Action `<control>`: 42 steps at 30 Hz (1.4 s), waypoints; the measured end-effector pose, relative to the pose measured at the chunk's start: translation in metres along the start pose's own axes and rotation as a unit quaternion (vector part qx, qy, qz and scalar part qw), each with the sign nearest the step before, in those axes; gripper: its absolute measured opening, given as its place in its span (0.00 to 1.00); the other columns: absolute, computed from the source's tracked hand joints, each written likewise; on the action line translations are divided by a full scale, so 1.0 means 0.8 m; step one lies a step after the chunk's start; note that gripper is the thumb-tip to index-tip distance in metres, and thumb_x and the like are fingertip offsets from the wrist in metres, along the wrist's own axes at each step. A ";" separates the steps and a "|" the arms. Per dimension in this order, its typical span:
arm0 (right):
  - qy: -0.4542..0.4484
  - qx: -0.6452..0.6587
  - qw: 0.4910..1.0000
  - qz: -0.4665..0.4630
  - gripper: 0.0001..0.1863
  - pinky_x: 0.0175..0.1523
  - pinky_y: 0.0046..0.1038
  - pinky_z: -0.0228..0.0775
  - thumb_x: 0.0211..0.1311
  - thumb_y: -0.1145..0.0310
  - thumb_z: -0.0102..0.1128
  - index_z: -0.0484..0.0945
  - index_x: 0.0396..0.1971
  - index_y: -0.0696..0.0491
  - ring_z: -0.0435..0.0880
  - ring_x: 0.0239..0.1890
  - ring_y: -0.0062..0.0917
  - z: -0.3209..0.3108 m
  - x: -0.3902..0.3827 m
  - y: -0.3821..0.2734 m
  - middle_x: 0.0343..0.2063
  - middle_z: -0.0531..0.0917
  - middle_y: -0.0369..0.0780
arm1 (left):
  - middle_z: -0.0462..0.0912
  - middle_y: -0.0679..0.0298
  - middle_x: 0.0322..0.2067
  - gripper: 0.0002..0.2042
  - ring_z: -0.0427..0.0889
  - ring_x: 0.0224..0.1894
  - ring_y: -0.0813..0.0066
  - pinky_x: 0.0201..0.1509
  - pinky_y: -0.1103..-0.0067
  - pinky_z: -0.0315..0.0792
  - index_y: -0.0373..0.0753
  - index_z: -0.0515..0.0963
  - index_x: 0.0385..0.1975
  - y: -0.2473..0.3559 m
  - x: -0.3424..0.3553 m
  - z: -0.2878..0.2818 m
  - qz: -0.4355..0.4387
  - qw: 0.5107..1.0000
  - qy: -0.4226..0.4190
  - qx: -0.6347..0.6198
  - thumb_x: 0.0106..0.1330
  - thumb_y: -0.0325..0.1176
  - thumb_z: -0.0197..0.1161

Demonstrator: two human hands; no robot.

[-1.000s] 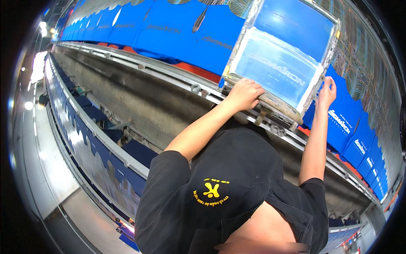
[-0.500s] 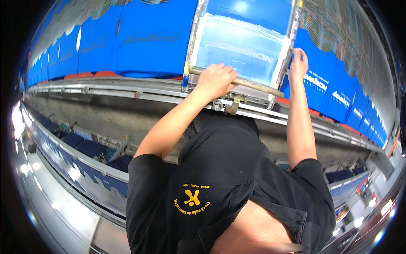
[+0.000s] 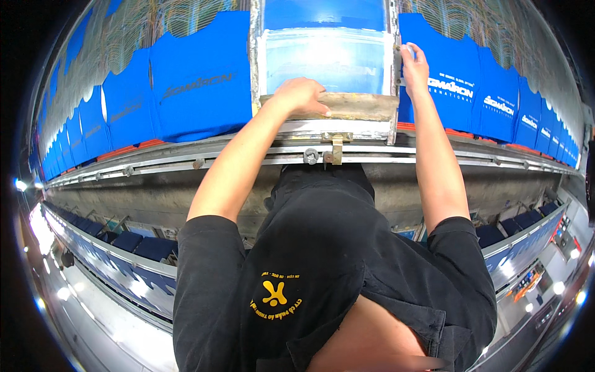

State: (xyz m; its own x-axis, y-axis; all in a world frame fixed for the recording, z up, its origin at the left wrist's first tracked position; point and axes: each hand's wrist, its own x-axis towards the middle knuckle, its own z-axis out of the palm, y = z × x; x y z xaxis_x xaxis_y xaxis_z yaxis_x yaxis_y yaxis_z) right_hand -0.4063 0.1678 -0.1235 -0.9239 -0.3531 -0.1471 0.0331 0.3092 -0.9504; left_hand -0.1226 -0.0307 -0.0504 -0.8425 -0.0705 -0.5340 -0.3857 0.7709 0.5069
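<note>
A screen-printing frame (image 3: 393, 68) stands across the long table in front of me, its mesh (image 3: 325, 53) showing light blue with a brighter wet-looking band. At the frame's near end, my left hand (image 3: 300, 97) grips a wide wooden squeegee (image 3: 362, 106), thumb on the near side. The squeegee leans so that its broad stained face shows; its lower edge meets the mesh. My right hand (image 3: 416, 65) has its fingers curled against the frame's right rail, thumb and forefinger at the edge. Under the near end sits a metal bracket (image 3: 337, 149).
Blue cloth pieces lie along the table both sides: dark-lettered cloth (image 3: 201, 87) at left, white-lettered cloth (image 3: 441, 77) at right. A metal rail (image 3: 248, 155) with knobs runs along the near edge. Behind me stands another long table (image 3: 142, 263) with dark pads.
The squeegee has turned from a slanting narrow bar to lie level with its broad face showing. My left thumb now lies across its near side. The whole view has shifted and levelled.
</note>
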 end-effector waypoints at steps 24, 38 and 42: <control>0.004 0.065 0.998 0.021 0.28 0.62 0.30 0.74 0.75 0.47 0.65 0.83 0.59 0.57 0.83 0.54 0.26 -0.007 -0.007 -0.011 0.52 0.88 0.44 | 0.88 0.66 0.46 0.18 0.84 0.52 0.53 0.58 0.61 0.77 0.52 0.88 0.53 0.014 0.036 -0.061 0.057 0.951 0.297 0.067 0.62 0.41 0.74; 0.019 -0.002 0.999 -0.026 0.33 0.64 0.41 0.75 0.77 0.35 0.50 0.82 0.61 0.47 0.86 0.60 0.46 -0.004 0.015 0.018 0.54 0.88 0.50 | 0.86 0.68 0.57 0.34 0.80 0.53 0.59 0.60 0.64 0.73 0.51 0.82 0.62 0.076 -0.127 0.128 0.076 0.953 0.275 0.104 0.49 0.26 0.76; -0.002 -0.039 0.999 -0.018 0.35 0.64 0.43 0.75 0.77 0.33 0.46 0.79 0.64 0.46 0.85 0.59 0.49 -0.006 0.005 -0.005 0.53 0.89 0.50 | 0.88 0.66 0.52 0.30 0.82 0.49 0.57 0.56 0.65 0.76 0.49 0.84 0.59 0.082 -0.127 0.098 0.041 0.962 0.238 0.125 0.51 0.26 0.75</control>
State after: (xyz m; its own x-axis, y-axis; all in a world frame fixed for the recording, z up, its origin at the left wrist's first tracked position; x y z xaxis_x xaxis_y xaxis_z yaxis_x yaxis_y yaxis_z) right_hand -0.4119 0.1695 -0.1186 -0.9226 -0.3686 -0.1133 -0.0312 0.3643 -0.9308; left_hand -0.0328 0.0763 -0.0160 -0.9662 -0.2380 -0.0988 -0.2574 0.9105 0.3236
